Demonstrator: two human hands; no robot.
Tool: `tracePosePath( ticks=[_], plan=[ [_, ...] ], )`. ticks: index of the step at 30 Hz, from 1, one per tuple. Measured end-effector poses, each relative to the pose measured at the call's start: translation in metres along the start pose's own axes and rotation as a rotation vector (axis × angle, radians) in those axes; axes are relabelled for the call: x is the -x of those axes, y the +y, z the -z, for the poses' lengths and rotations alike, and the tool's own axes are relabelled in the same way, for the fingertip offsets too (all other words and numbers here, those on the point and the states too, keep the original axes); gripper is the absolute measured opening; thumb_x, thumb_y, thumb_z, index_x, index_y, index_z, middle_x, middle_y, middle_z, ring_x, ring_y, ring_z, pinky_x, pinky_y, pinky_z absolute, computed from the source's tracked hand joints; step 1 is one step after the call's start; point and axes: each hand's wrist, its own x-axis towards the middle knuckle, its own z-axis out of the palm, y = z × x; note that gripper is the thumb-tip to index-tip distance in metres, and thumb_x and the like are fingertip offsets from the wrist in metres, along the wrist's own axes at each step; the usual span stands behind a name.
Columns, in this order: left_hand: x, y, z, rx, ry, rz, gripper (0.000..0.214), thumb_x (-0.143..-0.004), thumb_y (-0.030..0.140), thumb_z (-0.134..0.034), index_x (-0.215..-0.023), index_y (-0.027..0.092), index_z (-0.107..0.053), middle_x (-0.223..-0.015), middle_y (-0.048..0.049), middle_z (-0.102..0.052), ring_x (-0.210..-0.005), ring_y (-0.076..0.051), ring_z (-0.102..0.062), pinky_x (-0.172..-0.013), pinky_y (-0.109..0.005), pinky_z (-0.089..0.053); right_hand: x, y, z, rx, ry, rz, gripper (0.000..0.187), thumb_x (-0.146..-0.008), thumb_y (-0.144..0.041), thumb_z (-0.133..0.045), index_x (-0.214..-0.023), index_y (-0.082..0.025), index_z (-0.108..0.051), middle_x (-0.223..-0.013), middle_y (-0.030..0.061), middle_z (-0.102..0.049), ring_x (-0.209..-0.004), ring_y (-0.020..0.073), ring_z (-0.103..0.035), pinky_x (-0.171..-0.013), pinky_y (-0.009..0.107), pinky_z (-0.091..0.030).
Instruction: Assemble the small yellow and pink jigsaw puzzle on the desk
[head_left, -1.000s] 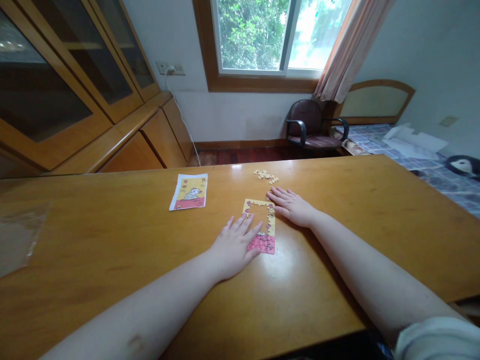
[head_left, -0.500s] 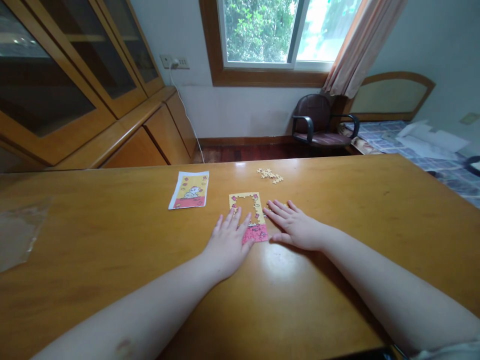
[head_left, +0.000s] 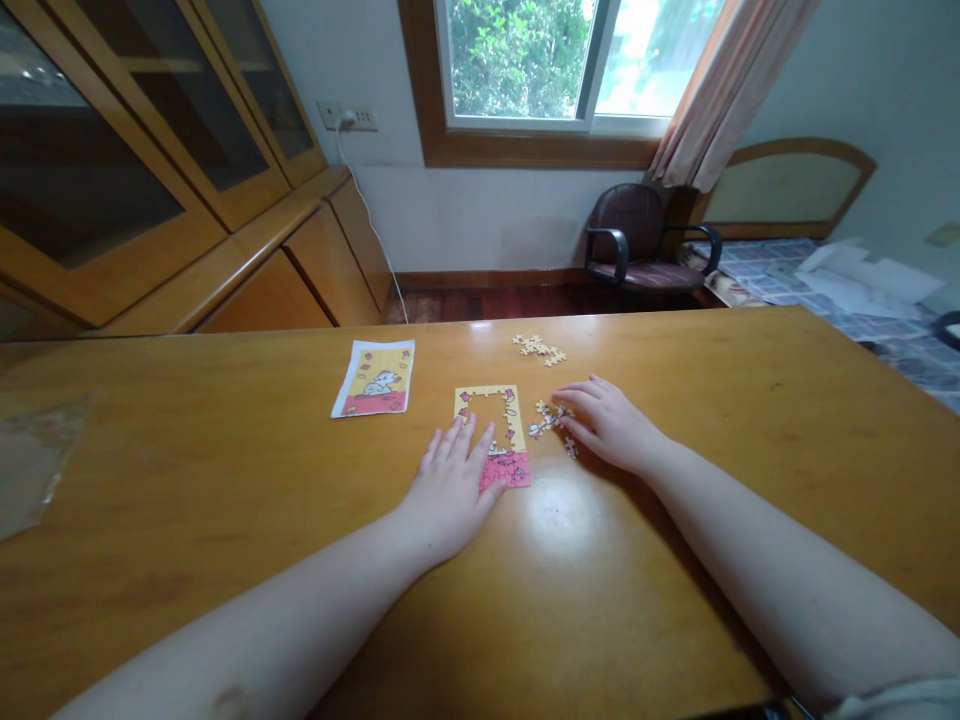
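Observation:
A partly assembled jigsaw puzzle (head_left: 511,470), yellow above and pink below with an open gap in its middle, lies on the wooden table. My left hand (head_left: 454,490) rests on its lower left side, fingers spread flat and covering part of it. Just right of the puzzle is a small group of loose puzzle pieces (head_left: 545,420) with white and yellow printing. Over their right edge is my right hand (head_left: 604,425), fingers bent and thumb apart from them. Whether its fingertips touch a piece is hard to see.
Several pale puzzle pieces (head_left: 538,347) lie near the table's far edge. A printed picture card (head_left: 379,380) of a white animal lies left of the puzzle. A clear plastic bag (head_left: 37,460) is at the far left. Beyond the table stands an office chair (head_left: 634,240).
My right hand has shifted right and its fingers have bent, uncovering the loose pieces beside the puzzle. My left hand has stayed on the puzzle.

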Motion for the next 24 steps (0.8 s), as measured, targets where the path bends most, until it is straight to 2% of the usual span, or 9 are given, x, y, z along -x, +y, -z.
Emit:
tracePosePath(
  ticks=[2, 4, 9, 11, 14, 16, 19, 24],
  plan=[
    [0.0, -0.001, -0.001, 0.009, 0.017, 0.002, 0.068, -0.091, 0.05, -0.04, -0.149, 0.016, -0.029, -0.157, -0.0177, -0.022, -0.146, -0.033, -0.017, -0.116, -0.054, -0.017, 0.0, 0.004, 0.007, -0.002, -0.039, 0.0, 0.03, -0.093, -0.036, -0.048, -0.103, -0.018, -0.069, -0.1, 0.0117, -0.07, -0.095, 0.0242, -0.063, -0.093, 0.043, -0.045],
    [0.0, -0.001, -0.003, 0.02, 0.035, 0.009, 0.067, -0.092, 0.049, -0.039, -0.149, 0.016, -0.028, -0.157, -0.0178, -0.023, -0.146, -0.033, -0.018, -0.116, -0.053, -0.018, 0.002, 0.005, 0.015, -0.039, -0.085, 0.03, 0.026, -0.091, -0.033, -0.05, -0.093, -0.018, -0.071, -0.089, 0.0095, -0.07, -0.083, 0.0213, -0.063, -0.083, 0.036, -0.047],
    [0.001, -0.002, -0.003, 0.051, 0.106, 0.019, 0.063, -0.092, 0.045, -0.04, -0.147, 0.015, -0.033, -0.156, -0.0181, -0.025, -0.144, -0.034, -0.023, -0.115, -0.056, -0.021, 0.006, 0.001, 0.026, -0.141, -0.213, 0.119, 0.022, -0.087, -0.027, -0.053, -0.094, -0.021, -0.072, -0.087, 0.0063, -0.069, -0.079, 0.0179, -0.063, -0.077, 0.029, -0.048],
    [0.002, -0.001, 0.001, 0.072, 0.136, -0.029, 0.057, -0.091, 0.04, -0.042, -0.142, 0.014, -0.04, -0.153, -0.017, -0.034, -0.142, -0.033, -0.029, -0.115, -0.055, -0.024, 0.006, -0.001, 0.028, -0.132, -0.246, 0.111, 0.022, -0.087, -0.026, -0.052, -0.095, -0.021, -0.073, -0.087, 0.0062, -0.069, -0.079, 0.0178, -0.063, -0.076, 0.029, -0.047],
    [0.004, 0.0, 0.007, 0.124, 0.192, -0.166, 0.04, -0.09, 0.03, -0.045, -0.127, 0.018, -0.057, -0.135, -0.011, -0.057, -0.129, -0.028, -0.046, -0.112, -0.051, -0.032, 0.006, -0.003, 0.028, -0.093, -0.252, 0.061, 0.023, -0.087, -0.027, -0.052, -0.092, -0.021, -0.073, -0.088, 0.0069, -0.069, -0.079, 0.0186, -0.063, -0.076, 0.03, -0.047],
    [0.005, 0.002, 0.01, 0.167, 0.213, -0.269, 0.031, -0.09, 0.025, -0.046, -0.115, 0.02, -0.064, -0.12, -0.0077, -0.066, -0.117, -0.024, -0.055, -0.106, -0.047, -0.041, 0.006, -0.004, 0.028, -0.092, -0.276, 0.043, 0.021, -0.086, -0.03, -0.055, -0.094, -0.021, -0.073, -0.089, 0.007, -0.069, -0.079, 0.0192, -0.063, -0.076, 0.03, -0.048],
    [0.008, 0.004, 0.011, 0.211, 0.207, -0.467, 0.029, -0.092, 0.022, -0.044, -0.111, 0.021, -0.066, -0.116, -0.006, -0.069, -0.11, -0.021, -0.06, -0.099, -0.042, -0.047, 0.007, -0.005, 0.027, -0.112, -0.327, 0.054, 0.023, -0.083, -0.033, -0.06, -0.1, -0.024, -0.072, -0.093, 0.0061, -0.068, -0.081, 0.0193, -0.063, -0.075, 0.03, -0.048],
    [0.015, 0.008, 0.009, 0.16, 0.146, -0.752, 0.031, -0.094, 0.023, -0.043, -0.115, 0.023, -0.065, -0.123, -0.007, -0.066, -0.11, -0.02, -0.061, -0.1, -0.04, -0.047, 0.01, 0.0, 0.028, -0.153, -0.336, 0.064, 0.026, -0.085, -0.029, -0.059, -0.108, -0.028, -0.071, -0.1, 0.0052, -0.066, -0.082, 0.0172, -0.064, -0.077, 0.028, -0.048]
  ],
)
